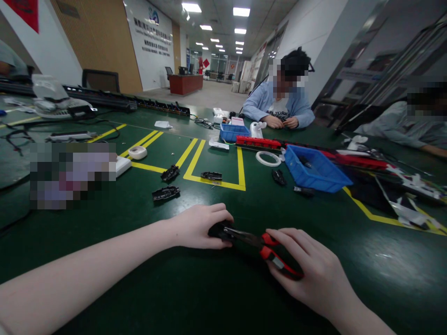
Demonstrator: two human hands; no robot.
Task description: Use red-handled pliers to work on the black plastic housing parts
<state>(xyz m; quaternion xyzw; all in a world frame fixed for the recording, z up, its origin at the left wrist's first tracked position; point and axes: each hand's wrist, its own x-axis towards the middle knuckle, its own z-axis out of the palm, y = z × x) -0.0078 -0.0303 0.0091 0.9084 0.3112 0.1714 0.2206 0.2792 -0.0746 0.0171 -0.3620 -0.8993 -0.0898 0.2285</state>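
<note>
Green table (139,288): right hand (307,270) grips red pliers (265,246), left hand (199,225) clasps black part (218,230).

Two blue bins (316,170) (232,132), one pair of pliers (260,246), perhaps four loose black parts (166,193).

A pair of pliers (260,242) with red and black handles lies low over the dark green worktop (366,274), near its front edge. The red handles point right and toward the viewer; the dark metal jaws point left. The jaws meet a small black plastic part (218,230), glossy and mostly hidden, so its shape cannot be told. Both things sit close together, touching at the jaw tips.
</note>
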